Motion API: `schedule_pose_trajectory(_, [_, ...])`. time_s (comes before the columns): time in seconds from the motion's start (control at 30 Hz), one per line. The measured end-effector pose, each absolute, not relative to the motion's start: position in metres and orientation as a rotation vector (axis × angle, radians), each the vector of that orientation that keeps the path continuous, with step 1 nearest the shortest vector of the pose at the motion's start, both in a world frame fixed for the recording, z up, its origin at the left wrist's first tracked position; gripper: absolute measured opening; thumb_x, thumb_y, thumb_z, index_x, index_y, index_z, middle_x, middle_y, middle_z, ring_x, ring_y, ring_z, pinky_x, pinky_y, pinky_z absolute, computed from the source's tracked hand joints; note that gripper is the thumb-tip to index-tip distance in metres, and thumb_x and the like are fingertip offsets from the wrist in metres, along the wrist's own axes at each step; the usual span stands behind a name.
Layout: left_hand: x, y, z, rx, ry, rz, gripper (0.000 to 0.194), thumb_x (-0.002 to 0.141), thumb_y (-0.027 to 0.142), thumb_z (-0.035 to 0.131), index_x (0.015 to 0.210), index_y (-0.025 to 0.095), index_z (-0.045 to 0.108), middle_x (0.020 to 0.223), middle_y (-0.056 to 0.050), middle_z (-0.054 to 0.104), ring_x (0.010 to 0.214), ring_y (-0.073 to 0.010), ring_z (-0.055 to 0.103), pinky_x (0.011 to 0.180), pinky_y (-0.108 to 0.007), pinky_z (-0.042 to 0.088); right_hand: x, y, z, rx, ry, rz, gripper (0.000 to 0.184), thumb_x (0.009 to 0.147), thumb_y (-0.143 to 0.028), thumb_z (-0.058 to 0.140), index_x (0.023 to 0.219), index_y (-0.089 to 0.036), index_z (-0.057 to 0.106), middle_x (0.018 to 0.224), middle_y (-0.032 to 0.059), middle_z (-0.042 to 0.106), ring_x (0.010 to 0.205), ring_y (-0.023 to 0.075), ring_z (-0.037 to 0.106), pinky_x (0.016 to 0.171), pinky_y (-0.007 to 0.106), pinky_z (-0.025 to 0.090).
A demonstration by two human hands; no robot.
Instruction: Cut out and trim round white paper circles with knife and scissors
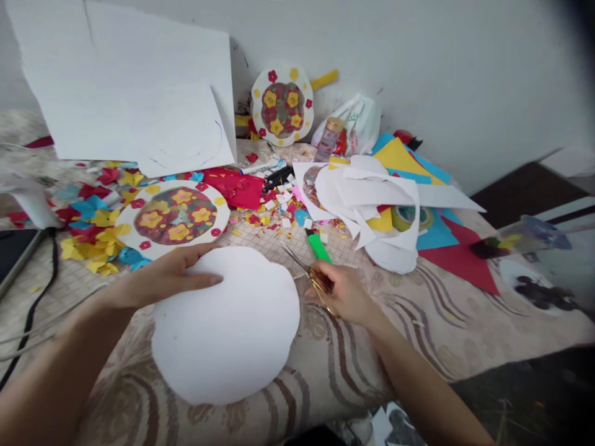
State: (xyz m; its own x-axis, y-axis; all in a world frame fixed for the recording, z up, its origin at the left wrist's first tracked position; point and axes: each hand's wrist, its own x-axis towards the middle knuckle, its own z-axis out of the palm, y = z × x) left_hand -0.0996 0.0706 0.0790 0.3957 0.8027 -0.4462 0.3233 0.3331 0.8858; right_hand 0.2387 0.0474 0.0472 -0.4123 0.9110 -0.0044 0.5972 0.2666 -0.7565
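Note:
My left hand grips the upper left edge of a white paper disc, thumb on top and fingers behind. The disc has a gently wavy outline and is held over the table's front part. In my right hand is a pair of gold-handled scissors, its blades pointing up and left, just apart from the disc's right edge. A green highlighter lies just beyond the scissors. Behind the disc lies a white round frame with red and yellow paper flowers in its see-through middle.
Paper flowers are heaped at the left, near a black cable. A large white sheet and a second decorated round frame lean on the wall. White paper offcuts, coloured sheets and tape lie right.

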Motion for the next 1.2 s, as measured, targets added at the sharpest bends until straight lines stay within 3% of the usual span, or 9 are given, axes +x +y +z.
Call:
schedule_pose_trajectory(0.23, [-0.085,0.068,0.074,1.311,1.104,0.414,0.050,0.071,0.046,0.084,0.117,0.030,0.074,0.111,-0.005,0.078,0.088,-0.0290,0.076,0.066,-0.029,0.062,0.216,0.038,0.043,-1.301,-1.651,1.555,0.046,0.077,-0.057,0.072,0.069,-0.020,0.046,0.064,-0.0061,0.037,0.058,0.0089,0.034,0.052,0.022,0.028])
schedule_pose_trajectory(0.4, [-0.088,0.068,0.066,1.208,1.190,0.615,0.055,0.082,0.069,0.065,0.121,0.029,0.072,0.120,-0.006,0.076,0.103,-0.0281,0.073,0.071,-0.026,0.061,0.219,0.038,0.041,-1.265,-1.402,1.716,0.039,0.080,-0.053,0.072,0.081,-0.018,0.055,0.068,-0.0032,0.052,0.059,0.0106,0.044,0.054,0.023,0.035])
schedule_pose_trajectory(0.6, [-0.099,0.072,0.055,1.055,1.239,0.706,0.066,0.081,0.075,0.061,0.123,0.025,0.071,0.126,-0.010,0.073,0.111,-0.0304,0.070,0.079,-0.032,0.061,0.226,0.047,0.034,-1.176,-1.201,1.674,0.027,0.080,-0.041,0.076,0.075,-0.019,0.060,0.068,-0.0018,0.061,0.060,0.0123,0.053,0.055,0.024,0.039])
schedule_pose_trajectory(0.83, [-0.091,0.075,0.063,0.958,1.179,0.802,0.057,0.086,0.065,0.062,0.122,0.021,0.068,0.105,-0.009,0.079,0.094,-0.0239,0.074,0.073,-0.030,0.060,0.225,0.054,0.033,-1.209,-1.121,1.513,0.023,0.076,-0.041,0.077,0.080,-0.020,0.067,0.074,0.0010,0.069,0.066,0.0173,0.061,0.059,0.029,0.046])
schedule_pose_trajectory(1.03, [-0.093,0.077,0.063,1.039,1.168,0.777,0.056,0.088,0.066,0.057,0.118,0.020,0.069,0.099,-0.011,0.079,0.092,-0.0259,0.075,0.075,-0.034,0.061,0.231,0.060,0.027,-1.213,-1.064,1.482,0.024,0.075,-0.041,0.077,0.082,-0.021,0.066,0.072,0.0009,0.068,0.066,0.0189,0.063,0.060,0.032,0.047])
schedule_pose_trajectory(1.2, [-0.095,0.075,0.061,1.162,1.141,0.758,0.061,0.075,0.054,0.079,0.126,0.022,0.063,0.112,-0.011,0.077,0.103,-0.0292,0.073,0.081,-0.035,0.062,0.236,0.065,0.020,-1.263,-1.100,1.425,0.027,0.076,-0.043,0.076,0.077,-0.023,0.059,0.063,-0.0024,0.058,0.057,0.0158,0.054,0.054,0.030,0.042])
